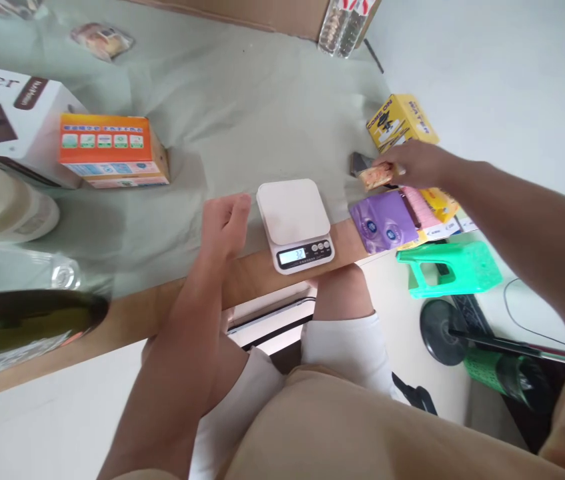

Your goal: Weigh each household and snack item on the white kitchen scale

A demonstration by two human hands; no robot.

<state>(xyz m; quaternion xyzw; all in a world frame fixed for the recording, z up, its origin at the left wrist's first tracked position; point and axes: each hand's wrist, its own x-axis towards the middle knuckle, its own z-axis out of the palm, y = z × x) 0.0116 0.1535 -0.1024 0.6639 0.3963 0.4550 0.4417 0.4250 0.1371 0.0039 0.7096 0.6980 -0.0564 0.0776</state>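
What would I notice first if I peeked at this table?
Probably the small white kitchen scale at the table's near edge, its plate bare and its display lit. The left hand rests just beside it, holding nothing, while the right hand reaches out to the right and holds a small orange snack packet above a purple pack. A bright orange box stands to the left.

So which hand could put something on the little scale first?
Probably the right hand: it already holds a small packet, off to the side of the scale. The left hand is nearer but looks empty.
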